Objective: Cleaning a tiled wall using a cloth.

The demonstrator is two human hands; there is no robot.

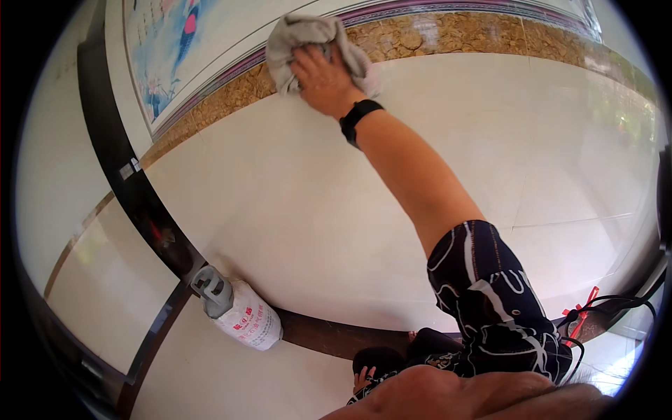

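My right hand (323,79) presses a bunched grey cloth (310,31) flat against the tiled wall. The cloth covers part of a brown, stone-patterned border (436,34) and of the white tile (325,173) below it. A black watch (359,118) is on that wrist, and the bare forearm reaches up from a dark patterned sleeve. Low in the view, my left hand (362,378) rests by my dark-clad leg with its fingers apart and no object visible in it; part of it is hidden.
A gas cylinder (252,320) with a grey collar and red writing stands at lower left, beside a dark upright frame (157,226). Above the border is a painted tile mural (168,58). A black cable (625,299) and red ribbon (583,315) hang at right. Dark skirting (320,333) runs along the wall's foot.
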